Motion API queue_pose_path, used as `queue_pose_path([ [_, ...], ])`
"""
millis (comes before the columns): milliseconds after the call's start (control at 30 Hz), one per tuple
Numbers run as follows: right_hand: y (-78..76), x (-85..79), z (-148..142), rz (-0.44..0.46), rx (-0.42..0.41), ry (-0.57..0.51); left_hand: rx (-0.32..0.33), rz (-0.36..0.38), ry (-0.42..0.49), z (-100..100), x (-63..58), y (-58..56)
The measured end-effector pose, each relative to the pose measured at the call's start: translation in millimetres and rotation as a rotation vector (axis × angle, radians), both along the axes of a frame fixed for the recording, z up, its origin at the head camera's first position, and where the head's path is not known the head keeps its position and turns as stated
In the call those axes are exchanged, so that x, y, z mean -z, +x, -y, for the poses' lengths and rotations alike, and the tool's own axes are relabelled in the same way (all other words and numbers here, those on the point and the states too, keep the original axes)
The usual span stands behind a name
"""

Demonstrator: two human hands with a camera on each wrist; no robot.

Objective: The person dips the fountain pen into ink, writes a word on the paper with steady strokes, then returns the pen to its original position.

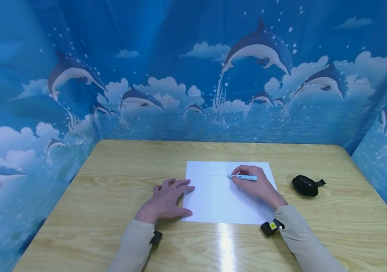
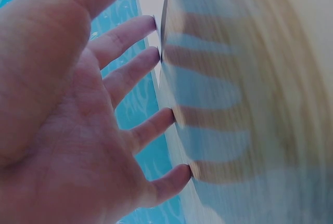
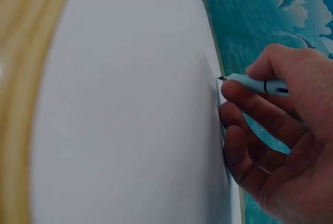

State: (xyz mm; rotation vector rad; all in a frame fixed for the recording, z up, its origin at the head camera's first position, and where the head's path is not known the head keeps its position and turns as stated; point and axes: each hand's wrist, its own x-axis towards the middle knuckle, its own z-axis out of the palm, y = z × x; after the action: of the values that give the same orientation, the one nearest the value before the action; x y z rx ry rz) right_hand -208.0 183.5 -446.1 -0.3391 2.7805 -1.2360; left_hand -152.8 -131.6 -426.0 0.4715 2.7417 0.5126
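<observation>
A white sheet of paper (image 1: 214, 202) lies on the wooden table, with a thin straight line (image 1: 215, 175) across its upper part. My right hand (image 1: 255, 185) pinches a light blue fountain pen (image 1: 249, 177) between thumb and fingers, over the right half of the sheet. In the right wrist view the dark nib of the fountain pen (image 3: 252, 82) is at the paper's surface. At the sheet's left edge my left hand (image 1: 167, 200) rests with fingers spread, its thumb and index finger on the paper. The left wrist view shows the other fingertips (image 2: 179, 177) touching the tabletop.
To the right of the paper sits a small black zipped case (image 1: 305, 186) with a strap. Bare wooden tabletop (image 1: 118, 170) surrounds the sheet. A blue curtain (image 1: 180, 124) printed with dolphins hangs behind the table and along both sides.
</observation>
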Motion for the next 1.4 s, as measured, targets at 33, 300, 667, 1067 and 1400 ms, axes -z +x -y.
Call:
queue_pose_path([
  [33,-0.1,0.1,-0.7,-0.003,0.001,0.001,0.0,-0.001,-0.002,-0.2,-0.2,-0.2],
  [300,1.2,-0.5,-5.1,-0.012,0.019,0.0,0.003,-0.002,-0.01,-0.6,-1.2,-1.3],
  [667,3.5,-0.8,-13.8,-0.001,0.031,0.006,0.0,-0.005,0.006,0.1,-0.1,0.3],
  [1067,4.5,-0.7,-21.5,-0.004,0.035,0.015,0.003,-0.005,0.011,0.0,0.1,0.8],
  [1400,5.9,-3.2,-29.0,-0.005,0.026,0.022,-0.002,-0.006,0.011,-0.4,-0.5,1.0],
])
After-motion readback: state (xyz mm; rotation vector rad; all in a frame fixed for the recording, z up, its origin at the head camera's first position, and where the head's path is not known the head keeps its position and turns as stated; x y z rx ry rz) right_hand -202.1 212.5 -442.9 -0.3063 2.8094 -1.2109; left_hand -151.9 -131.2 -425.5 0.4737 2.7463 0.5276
